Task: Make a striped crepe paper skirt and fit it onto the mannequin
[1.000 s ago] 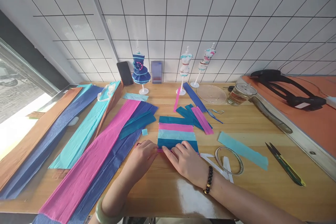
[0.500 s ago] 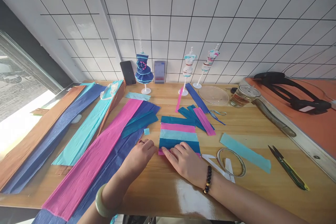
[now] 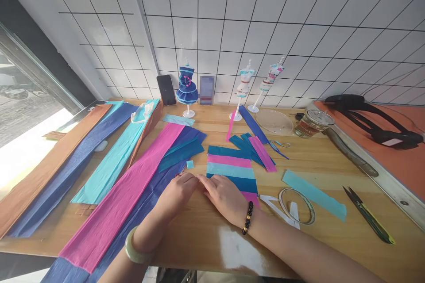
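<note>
Your left hand [image 3: 179, 191] is curled, your right hand [image 3: 227, 198] half-bent over the striped sheet [image 3: 231, 169] on the table [image 3: 192, 243]; fingertips meet, but whether they grip anything you can't tell. 0.5 s ago they were apart.

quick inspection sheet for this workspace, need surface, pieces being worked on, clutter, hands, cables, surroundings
Surface: wooden tabletop, glare patch near its front edge.
Work pieces: striped sheet in teal, pink and light blue, partly hidden by the right hand.
Clutter: long coloured strips at left; snips and tape ring at right; jar farther back.
Hands: left hand and right hand appear to meet at the fingertips by the sheet's near left corner; grip unclear.
Cables: thin, cable-like lines against the wall, far right.
Surroundings: tiled wall, three dress forms before it; orange surface at right.
</note>
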A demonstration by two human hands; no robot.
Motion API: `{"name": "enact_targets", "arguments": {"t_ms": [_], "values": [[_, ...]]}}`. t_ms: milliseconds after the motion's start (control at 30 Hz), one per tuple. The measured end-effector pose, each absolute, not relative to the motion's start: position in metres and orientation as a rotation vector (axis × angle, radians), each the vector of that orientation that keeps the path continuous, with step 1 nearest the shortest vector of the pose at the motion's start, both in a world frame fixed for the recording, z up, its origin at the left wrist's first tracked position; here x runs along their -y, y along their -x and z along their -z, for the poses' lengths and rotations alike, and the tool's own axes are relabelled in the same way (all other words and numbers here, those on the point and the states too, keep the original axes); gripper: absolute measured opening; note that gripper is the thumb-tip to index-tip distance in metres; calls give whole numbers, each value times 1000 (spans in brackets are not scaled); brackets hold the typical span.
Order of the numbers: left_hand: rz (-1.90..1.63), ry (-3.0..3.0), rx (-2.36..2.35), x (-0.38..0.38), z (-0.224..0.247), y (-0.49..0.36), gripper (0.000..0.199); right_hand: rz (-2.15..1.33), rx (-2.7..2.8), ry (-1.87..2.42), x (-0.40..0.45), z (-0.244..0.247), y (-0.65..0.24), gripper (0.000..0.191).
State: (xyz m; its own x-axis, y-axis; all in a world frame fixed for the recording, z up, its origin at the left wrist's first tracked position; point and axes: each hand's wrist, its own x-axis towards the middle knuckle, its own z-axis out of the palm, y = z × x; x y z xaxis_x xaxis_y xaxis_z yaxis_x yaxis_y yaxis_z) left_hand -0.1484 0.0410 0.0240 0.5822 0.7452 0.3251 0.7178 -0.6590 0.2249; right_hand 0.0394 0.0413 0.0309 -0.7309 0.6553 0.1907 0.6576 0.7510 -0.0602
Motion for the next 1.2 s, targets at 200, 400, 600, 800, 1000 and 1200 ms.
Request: {"name": "enact_targets", "arguments": {"t_ms": [200,400,600,800,1000,1200], "values": [[-725,-2686,-1396,-37,-23,154,30,-77,2750,1187,-43,-38,-26,51],[-684,-2697,-1437,-34,-25,155,33,-104,2738,1360,-39,-51,-14,58],[-624,-2708,-1435,-33,-24,156,31,-177,2687,1488,-39,-47,-14,55],[-628,-2678,-1458,-32,-24,157,29,-297,2637,1561,-41,-44,-15,56],[-667,-2650,-1490,-32,-24,156,30,-325,2592,1622,-42,-46,-11,54],[-738,-2619,-1486,-32,-26,156,29,-305,2548,1621,-38,-48,-9,52]]}}
